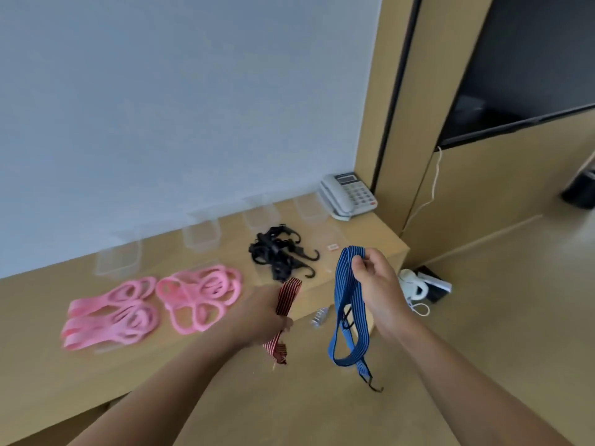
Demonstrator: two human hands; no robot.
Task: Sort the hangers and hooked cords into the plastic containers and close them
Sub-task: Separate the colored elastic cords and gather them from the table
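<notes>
My left hand (262,313) grips a folded red-and-black striped hooked cord (287,300) just past the desk's front right edge. My right hand (376,278) holds up a folded blue striped hooked cord (344,291); its loops hang down and a black hook dangles at the bottom. Two heaps of pink plastic hangers (199,294) (112,317) lie on the wooden desk (48,365) to the left. A tangle of black hooked cords (278,252) lies behind my hands. Several clear plastic containers (201,235) stand open along the wall.
A grey desk phone (347,194) sits at the desk's back right corner. A small metal clip-like part (319,317) lies near the desk edge. On the floor to the right are a white and black item (421,284) and a cable. A dark screen (531,66) hangs on the right wall.
</notes>
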